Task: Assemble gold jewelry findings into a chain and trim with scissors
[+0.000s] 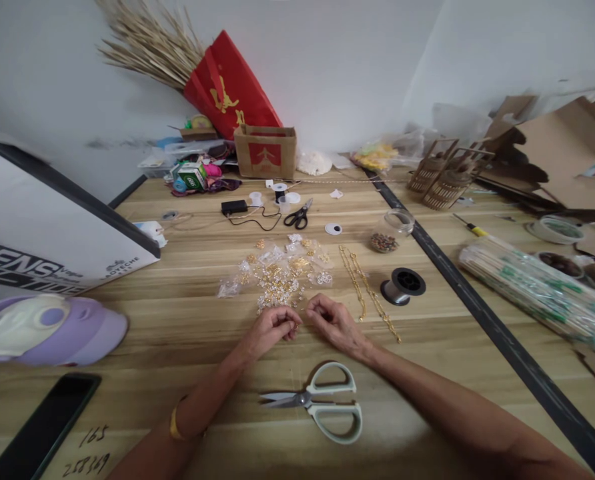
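My left hand (272,329) and my right hand (333,320) rest close together on the wooden table (187,333), fingers curled in pinches that almost meet. What they pinch is too small to make out. Just beyond them lies a scatter of small gold and clear beads and little plastic bags (282,270). Two gold chains (365,293) stretch along the table to the right of my right hand. Pale green scissors (322,402) lie between my forearms, blades pointing left.
A spool of thin wire (402,285), a bead jar (387,237), black scissors (298,215) and thread reels lie further back. A purple cap (57,330), a dark phone (42,427) and a white box (37,220) sit left. Bamboo sticks in plastic (532,283) lie right.
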The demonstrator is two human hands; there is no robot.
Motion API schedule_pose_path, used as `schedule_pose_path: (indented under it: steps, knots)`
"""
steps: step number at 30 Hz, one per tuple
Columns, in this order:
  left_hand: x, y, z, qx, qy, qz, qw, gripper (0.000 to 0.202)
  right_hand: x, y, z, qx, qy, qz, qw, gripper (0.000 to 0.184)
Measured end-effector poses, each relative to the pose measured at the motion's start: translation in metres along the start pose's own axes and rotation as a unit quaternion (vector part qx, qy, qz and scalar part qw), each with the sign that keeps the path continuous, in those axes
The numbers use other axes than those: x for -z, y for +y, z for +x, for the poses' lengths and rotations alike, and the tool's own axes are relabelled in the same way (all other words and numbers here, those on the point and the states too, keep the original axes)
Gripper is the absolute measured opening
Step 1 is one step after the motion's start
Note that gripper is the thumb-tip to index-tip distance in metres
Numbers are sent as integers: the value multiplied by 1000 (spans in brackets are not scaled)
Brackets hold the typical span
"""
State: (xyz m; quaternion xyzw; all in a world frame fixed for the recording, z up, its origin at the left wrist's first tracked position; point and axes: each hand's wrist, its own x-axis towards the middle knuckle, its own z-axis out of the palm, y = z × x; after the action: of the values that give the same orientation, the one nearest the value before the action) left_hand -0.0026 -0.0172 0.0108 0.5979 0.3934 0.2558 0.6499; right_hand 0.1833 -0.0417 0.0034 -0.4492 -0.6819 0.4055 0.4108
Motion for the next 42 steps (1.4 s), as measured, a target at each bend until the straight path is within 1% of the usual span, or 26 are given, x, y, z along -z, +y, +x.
schedule_pose_path:
  steps: [6, 13, 23, 29, 33, 42]
  knots:
    - [0, 6, -3, 1, -18, -16, 1000, 25, 0, 2, 0, 1, -1, -6, 1000, 18]
    - [0, 5, -2, 4, -28, -6, 1000, 29, 1, 1, 0, 0, -6, -14, 1000, 19]
    - [-1, 2, -2, 17, -33, 6, 999, 32, 1, -5, -1, 1, -44, -12, 999, 20]
    - [-1, 3, -2, 23, -13, 1, 1000, 34, 1, -2, 0, 1, -34, -12, 999, 18]
    - [1, 6, -3, 11, 10, -7, 1000, 31, 2, 0, 1, -4, -35, -12, 999, 18]
    - [9, 8, -5, -17, 26, -36, 999, 24, 2, 3, 0, -4, -70, -15, 997, 19]
